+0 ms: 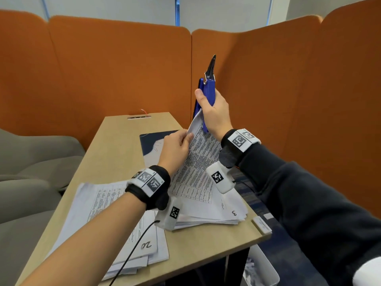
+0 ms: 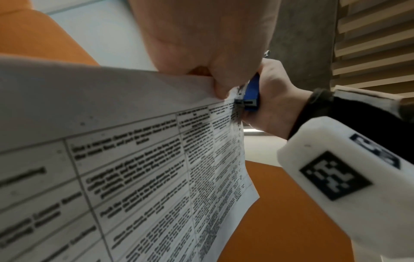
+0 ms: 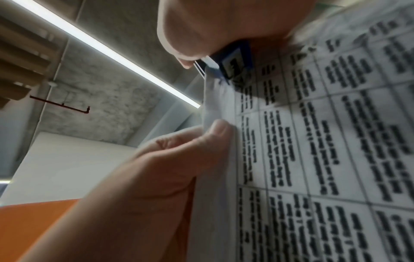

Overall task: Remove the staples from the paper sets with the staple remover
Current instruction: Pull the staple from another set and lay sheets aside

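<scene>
My right hand [image 1: 214, 112] grips a blue staple remover [image 1: 207, 91] upright, its black metal lever [image 1: 211, 66] pointing up. The tool's lower end [image 2: 251, 99] sits against the raised top corner of a printed paper set [image 1: 198, 162]. My left hand [image 1: 178, 145] pinches that corner of the paper set [image 3: 313, 141] between thumb [image 3: 218, 129] and fingers, just below the tool [image 3: 233, 62]. The sheet lifts off the stack at a slant. The staple itself is hidden.
Two paper stacks lie on the beige table [image 1: 115, 145]: one under my left forearm [image 1: 115, 223], one at the right [image 1: 216, 213]. A dark mat [image 1: 152, 139] lies behind. Orange partitions [image 1: 123, 69] enclose the table. A white bin [image 1: 259, 269] stands below the right edge.
</scene>
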A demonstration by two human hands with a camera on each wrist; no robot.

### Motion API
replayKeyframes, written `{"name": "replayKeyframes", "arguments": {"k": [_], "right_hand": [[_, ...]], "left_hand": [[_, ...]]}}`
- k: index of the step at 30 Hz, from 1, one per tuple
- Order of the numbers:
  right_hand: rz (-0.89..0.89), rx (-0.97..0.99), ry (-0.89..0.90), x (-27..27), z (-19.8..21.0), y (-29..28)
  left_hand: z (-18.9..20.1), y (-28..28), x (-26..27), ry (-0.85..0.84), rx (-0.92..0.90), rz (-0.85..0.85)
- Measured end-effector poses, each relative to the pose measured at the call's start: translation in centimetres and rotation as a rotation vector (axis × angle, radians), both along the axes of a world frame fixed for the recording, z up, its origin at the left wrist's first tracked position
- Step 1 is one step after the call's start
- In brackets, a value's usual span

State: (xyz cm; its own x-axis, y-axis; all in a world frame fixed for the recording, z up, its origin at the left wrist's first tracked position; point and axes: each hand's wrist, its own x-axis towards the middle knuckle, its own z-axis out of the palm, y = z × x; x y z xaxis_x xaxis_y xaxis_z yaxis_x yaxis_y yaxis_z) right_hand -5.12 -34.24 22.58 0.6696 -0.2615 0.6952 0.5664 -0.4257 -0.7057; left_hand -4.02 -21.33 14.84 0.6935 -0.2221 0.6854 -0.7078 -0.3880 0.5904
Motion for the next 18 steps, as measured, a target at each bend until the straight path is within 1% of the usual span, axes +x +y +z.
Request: {"name": "replayKeyframes", "arguments": {"k": [4,11,16,18], "right_hand": [[-0.039,0.010,-0.013,0.0,0.2,0.2],[-0.055,0.043,-0.022,0.3,0.4,0.5],[-0.098,0.003,-0.034,0.6,0.3,0.5],[-0.099,-0.001,-0.025,0.6,0.1,0.3]], "left_hand": [[0.2,-0.7,-0.5,-0.026,0.017,0.015],[0.5,-1.1,-0.6,-0.030,0.048,0.018],[0.3,-1.3,-1.3,-0.011,0.053,0.011],[-0.2,-0.9,-1.0,0.060,0.104,-0.050]]}}
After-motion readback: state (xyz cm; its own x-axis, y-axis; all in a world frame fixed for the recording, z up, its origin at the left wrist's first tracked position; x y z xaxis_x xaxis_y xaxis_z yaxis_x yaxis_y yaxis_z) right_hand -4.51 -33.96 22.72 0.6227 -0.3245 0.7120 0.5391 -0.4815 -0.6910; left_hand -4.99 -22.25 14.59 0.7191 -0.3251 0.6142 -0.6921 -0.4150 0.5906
